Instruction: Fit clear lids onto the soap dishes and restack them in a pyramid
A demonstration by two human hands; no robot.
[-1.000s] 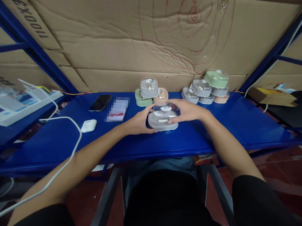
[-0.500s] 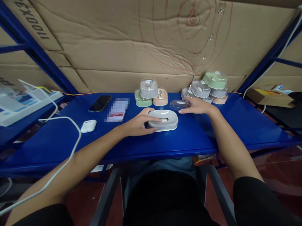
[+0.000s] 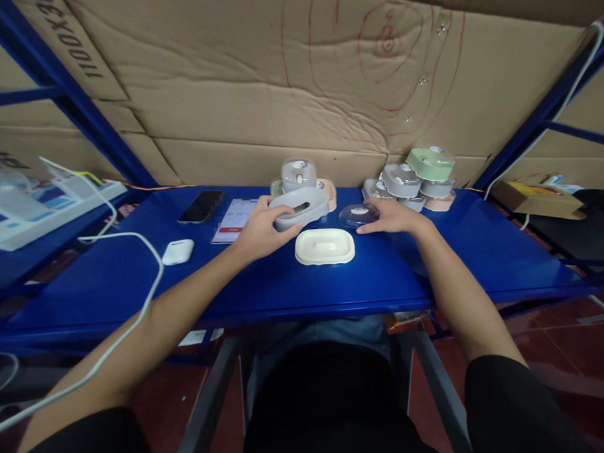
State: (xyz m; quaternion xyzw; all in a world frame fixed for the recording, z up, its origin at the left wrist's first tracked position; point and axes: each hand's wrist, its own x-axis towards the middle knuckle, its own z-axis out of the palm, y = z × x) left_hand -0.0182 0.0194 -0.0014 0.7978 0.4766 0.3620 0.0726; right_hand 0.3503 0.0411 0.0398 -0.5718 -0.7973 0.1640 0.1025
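Observation:
My left hand (image 3: 256,230) grips a grey slotted tray (image 3: 301,207) and holds it tilted just above the blue table (image 3: 456,246). Below and right of it a cream oval base (image 3: 325,246) lies flat on the table. My right hand (image 3: 391,216) rests on the table with its fingers touching a clear plastic lid (image 3: 356,215). Behind the grey tray stands a small stack of boxed dishes (image 3: 299,175) with a clear-topped grey one uppermost.
A second pile of boxed dishes (image 3: 418,179) in grey, green and pink stands at the back right. A black phone (image 3: 201,205), a lit phone (image 3: 236,218), a white earbud case (image 3: 177,251) and a white cable (image 3: 144,280) lie on the left. Cardboard lines the back wall.
My right hand lifted the clear lid off and set it down to the right. My left hand then lifted the grey tray out of the cream base, up and to the left.

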